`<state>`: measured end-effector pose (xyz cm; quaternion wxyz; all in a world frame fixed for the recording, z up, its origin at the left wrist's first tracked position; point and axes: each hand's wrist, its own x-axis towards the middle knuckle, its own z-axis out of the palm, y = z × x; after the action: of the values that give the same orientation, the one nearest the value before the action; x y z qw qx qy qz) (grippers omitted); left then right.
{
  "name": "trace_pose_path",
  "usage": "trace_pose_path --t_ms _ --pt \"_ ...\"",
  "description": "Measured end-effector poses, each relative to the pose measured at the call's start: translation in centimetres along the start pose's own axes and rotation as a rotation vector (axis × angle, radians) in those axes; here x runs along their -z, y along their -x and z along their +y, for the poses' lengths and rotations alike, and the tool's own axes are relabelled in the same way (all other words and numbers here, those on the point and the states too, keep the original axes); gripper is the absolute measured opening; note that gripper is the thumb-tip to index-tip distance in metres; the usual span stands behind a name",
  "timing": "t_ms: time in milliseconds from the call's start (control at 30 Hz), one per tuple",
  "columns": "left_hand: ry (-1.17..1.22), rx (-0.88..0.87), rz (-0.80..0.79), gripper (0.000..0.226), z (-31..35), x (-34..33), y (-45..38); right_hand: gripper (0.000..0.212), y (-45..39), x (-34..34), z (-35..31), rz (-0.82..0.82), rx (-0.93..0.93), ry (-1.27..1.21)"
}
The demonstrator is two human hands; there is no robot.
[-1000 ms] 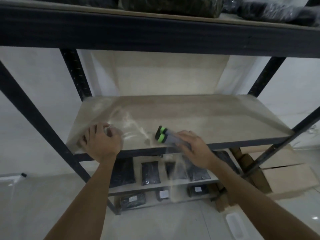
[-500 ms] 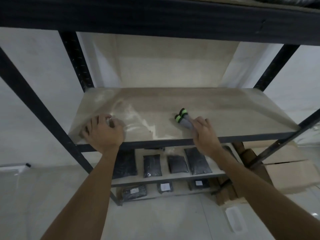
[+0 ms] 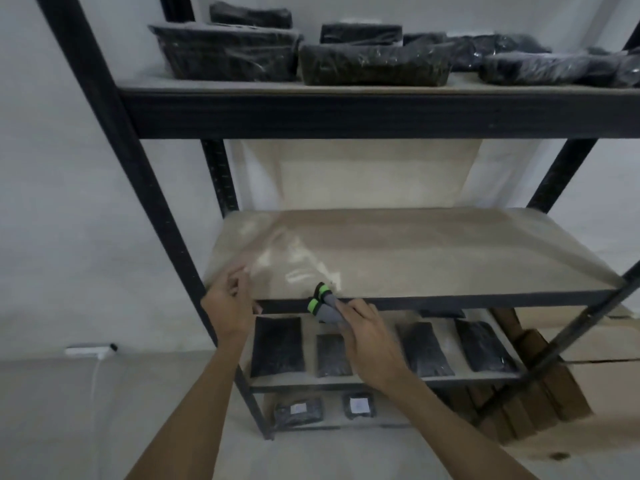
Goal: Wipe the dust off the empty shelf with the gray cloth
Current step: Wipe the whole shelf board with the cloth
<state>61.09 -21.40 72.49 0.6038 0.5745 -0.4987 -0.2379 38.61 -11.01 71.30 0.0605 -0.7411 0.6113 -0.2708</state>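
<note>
fingers (image 3: 353, 308) of the right hand (image 3: 367, 336) are curled round a rolled gray cloth (image 3: 328, 308) with bright green bands; the roll pokes up and to the left out of the fist, and its green end sits right at the front lip of the empty shelf (image 3: 433, 254).

head view, only view available:
- left hand (image 3: 230, 306) is raised at the front left corner of the empty shelf, fingers loosely bent and a little apart. something thin and clear seems to lie near the fingertips; cannot tell whether the hand pinches it or holds nothing.
- empty shelf: pale board in a black metal frame (image 3: 114, 133). glossy streaks and pale smears show on its left half, near the two hands. right half looks plain and matt.
- both hands are near each other, apart, in front of the black front rail.
- upper shelf carries dark wrapped packs (image 3: 370, 62) in a row, some stacked.
- lower shelf holds flat black pouches (image 3: 277, 346) side by side; below that, smaller dark packets with white labels (image 3: 358, 405).
- brown cardboard boxes (image 3: 588, 341) stand to the right of the rack, on the floor.
- white power strip (image 3: 88, 350) with a cable lies at the foot of the wall on the left.
- picture is soft with motion blur; fine detail on the cloth cannot be read.
</note>
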Motion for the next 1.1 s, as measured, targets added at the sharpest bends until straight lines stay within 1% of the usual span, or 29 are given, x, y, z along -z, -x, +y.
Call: trace_pose_path --t_ms 67,167,233,300,367,467,533,567,633,700,800,867,933,1000,1033,1100 --pt "0.0 -0.009 0.065 0.016 0.1 1.5 0.5 0.05 -0.7 0.8 0.2 0.02 -0.009 -0.055" --pt "-0.056 -0.042 0.224 0.033 0.7 3.2 0.8 0.043 -2.5 2.0 1.4 0.046 -0.039 -0.126" --pt "-0.104 0.013 0.349 0.032 1.1 4.1 0.1 0.04 -4.3 3.0 2.8 0.043 -0.078 -0.126" --pt "-0.061 0.032 0.405 0.04 0.9 4.7 -1.5 0.041 -6.9 3.8 4.6 0.06 -0.093 -0.081" --pt "0.028 -0.011 0.352 0.05 0.5 5.0 -3.6 0.039 -10.1 4.5 6.3 0.061 -0.104 -0.002" --pt "0.102 -0.035 0.22 0.057 1.0 4.3 -6.0 0.037 -15.1 4.8 8.8 0.051 -0.154 0.121" --pt "0.163 -0.032 0.203 0.062 1.0 3.6 -7.1 0.035 -17.0 4.0 10.0 0.021 -0.205 0.174" --pt "0.186 -0.031 0.211 0.066 0.6 3.4 -7.5 0.037 -17.4 3.2 10.4 -0.008 -0.213 0.185" --pt "0.217 -0.03 0.234 0.077 -0.3 3.1 -8.1 0.042 -17.1 1.7 10.1 -0.034 -0.204 0.177" --pt "0.213 -0.014 0.26 0.084 -1.2 2.9 -8.5 0.042 -16.0 0.4 9.1 -0.008 -0.151 0.144" --pt "0.178 -0.014 0.288 0.082 -1.4 2.5 -8.9 0.047 -14.4 -0.8 6.6 0.013 -0.031 0.101" --pt "0.157 -0.007 0.295 0.085 -1.8 2.3 -9.3 0.046 -13.3 -0.7 4.1 -0.079 0.038 0.015" --pt "0.171 0.002 0.279 0.092 -2.1 2.3 -9.5 0.038 -12.8 -0.2 2.6 -0.147 0.095 -0.072" --pt "0.163 0.01 0.266 0.093 -2.2 2.5 -9.5 0.04 -13.9 0.9 2.6 -0.144 0.079 -0.129" --pt "0.161 0.004 0.26 0.095 -2.2 2.6 -9.5 0.041 -15.1 1.3 3.5 -0.116 0.053 -0.119" --pt "0.153 -0.016 0.26 0.1 -2.1 2.6 -9.5 0.038 -18.2 2.0 5.8 -0.094 -0.047 -0.081"
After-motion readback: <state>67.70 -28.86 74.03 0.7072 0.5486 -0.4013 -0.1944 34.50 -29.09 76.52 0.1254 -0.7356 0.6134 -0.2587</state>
